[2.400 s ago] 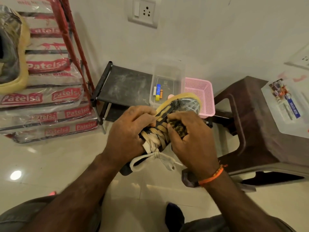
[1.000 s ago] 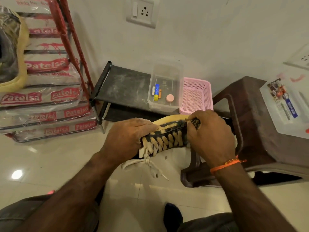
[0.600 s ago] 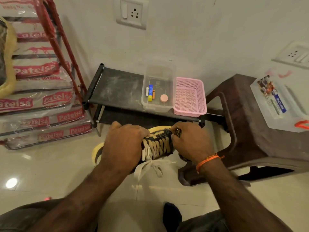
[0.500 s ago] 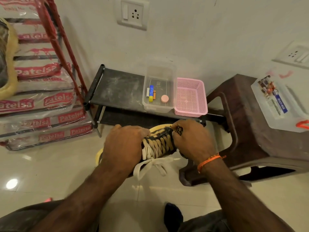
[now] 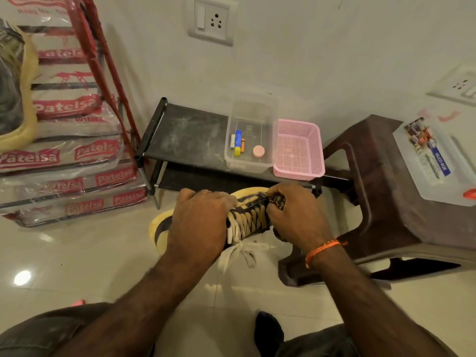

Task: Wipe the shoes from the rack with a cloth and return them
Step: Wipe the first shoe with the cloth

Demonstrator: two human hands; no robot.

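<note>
A dark shoe (image 5: 251, 220) with beige laces and a yellow sole is held low over the floor, in front of the black shoe rack (image 5: 190, 135). My left hand (image 5: 199, 222) grips the shoe over its top, near the ankle. My right hand (image 5: 296, 215) clutches a dark patterned cloth (image 5: 277, 202) and presses it against the shoe's toe end. A second yellow-soled shoe (image 5: 159, 225) lies on the floor under my left hand, mostly hidden.
On the rack stand a clear plastic box (image 5: 251, 140) with small items and a pink basket (image 5: 298, 150). A brown plastic stool (image 5: 381, 197) with a clear lidded box (image 5: 435, 155) stands right. Wrapped packs (image 5: 64, 161) and a red ladder (image 5: 103, 63) are left.
The shoe came down from chest height to just above the floor, and my right hand with the cloth moved along the laces toward the toe.
</note>
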